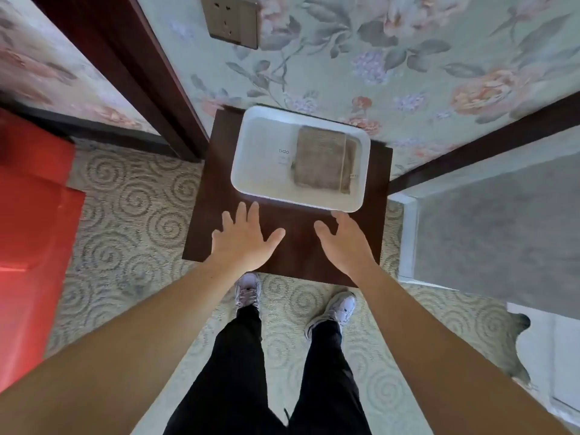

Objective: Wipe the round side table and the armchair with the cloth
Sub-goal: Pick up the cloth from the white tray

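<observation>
A folded grey-brown cloth (323, 160) lies in the right half of a white rectangular tray (257, 158). The tray stands on a dark brown square table (295, 246) against the flowered wall. My left hand (244, 243) hovers over the table's near part, fingers spread, holding nothing. My right hand (345, 243) is beside it, open, its fingertips close to the tray's near right corner. No round side table or armchair is recognisable in this view.
A red piece of furniture (34, 215) stands at the left. A grey-topped white surface (496, 227) is at the right. Patterned carpet (131, 215) covers the floor, with my shoes (335, 309) just before the table. A wall socket (230, 20) sits above.
</observation>
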`<state>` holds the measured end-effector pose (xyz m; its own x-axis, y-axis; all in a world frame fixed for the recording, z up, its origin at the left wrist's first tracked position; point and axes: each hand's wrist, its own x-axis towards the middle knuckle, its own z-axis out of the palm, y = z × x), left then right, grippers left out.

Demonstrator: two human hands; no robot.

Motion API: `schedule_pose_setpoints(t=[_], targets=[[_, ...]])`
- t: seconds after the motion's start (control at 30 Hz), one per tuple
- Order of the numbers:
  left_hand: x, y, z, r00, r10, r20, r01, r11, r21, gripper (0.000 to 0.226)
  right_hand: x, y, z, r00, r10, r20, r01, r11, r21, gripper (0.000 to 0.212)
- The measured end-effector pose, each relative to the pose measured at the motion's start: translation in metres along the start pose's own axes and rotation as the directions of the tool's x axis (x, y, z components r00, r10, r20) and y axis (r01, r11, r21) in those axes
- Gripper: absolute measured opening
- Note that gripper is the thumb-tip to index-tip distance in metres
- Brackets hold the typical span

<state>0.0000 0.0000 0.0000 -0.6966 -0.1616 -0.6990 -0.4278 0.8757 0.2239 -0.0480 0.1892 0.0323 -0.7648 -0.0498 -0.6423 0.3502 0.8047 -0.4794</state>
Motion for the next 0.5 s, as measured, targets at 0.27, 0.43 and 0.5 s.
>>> schedule_pose_setpoints(t=[0.27, 0.43, 0.5], targets=[[0.068, -0.013, 0.082, 0.948, -0.267, -0.171, 0.237, 0.955, -0.181, 0.119, 0.100, 0.016, 0.029, 0.967, -0.244, -0.076, 0.221, 0.948, -0.227, 0.059], [0.097, -0.005, 0.124, 0.885, -0.387, -0.261, 0.313, 0.907, -0.281, 0.123, 0.156, 0.024, 0.047, 0.938, -0.329, -0.110, 0.259, 0.875, -0.409, 0.063], [0.107, 0.002, 0.129, 0.867, -0.419, -0.269, 0.342, 0.893, -0.292, 0.125, 0.177, 0.022, 0.051, 0.932, -0.336, -0.139, 0.258, 0.881, -0.396, 0.068]])
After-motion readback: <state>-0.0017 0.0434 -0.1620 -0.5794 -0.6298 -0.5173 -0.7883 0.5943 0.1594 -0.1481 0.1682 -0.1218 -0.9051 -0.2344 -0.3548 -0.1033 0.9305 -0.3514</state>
